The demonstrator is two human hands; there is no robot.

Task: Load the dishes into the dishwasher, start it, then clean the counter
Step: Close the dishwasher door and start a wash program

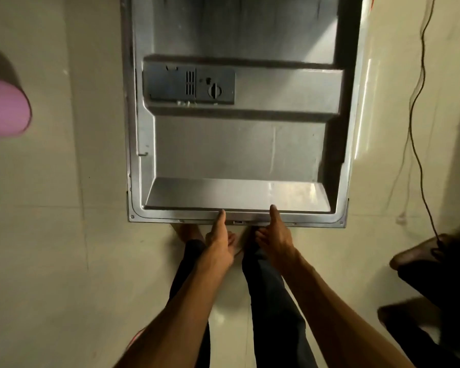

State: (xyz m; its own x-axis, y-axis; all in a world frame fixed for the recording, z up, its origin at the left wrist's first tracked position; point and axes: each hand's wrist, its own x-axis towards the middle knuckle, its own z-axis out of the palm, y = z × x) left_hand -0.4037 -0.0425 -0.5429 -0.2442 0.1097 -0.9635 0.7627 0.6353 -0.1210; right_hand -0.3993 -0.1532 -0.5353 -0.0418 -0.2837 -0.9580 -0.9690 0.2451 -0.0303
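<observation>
1. The dishwasher door [239,144] lies open and flat, seen from above, with its steel inner side facing up; it fills the middle of the view, above the pale tiled floor [51,235].
2. The left hand [219,241] is at the near edge of the door, a little left of the middle. Its thumb lies on top of the steel rim, and the other fingers curl under the edge, so the hand grips the door.
3. The right hand [275,237] is just beside it, to the right, and grips the same edge in the same way (thumb on the rim, fingers folded below, mostly hidden).
4. Between the two thumbs, on the front edge, sits a small latch part [238,222].
5. On the inner side of the door, toward the left, there is a grey detergent dispenser [189,83] with a round cap and a small grille.
6. Under the arms, the person's dark trousers [266,282] and a bare foot [186,232] show, close to the door edge.
7. At the right, a thin black cable [420,155] hangs down along the light wall, near a dark shape that I cannot identify.
8. At the left edge, a pink rounded object [3,107] enters the view; it is blurred.
</observation>
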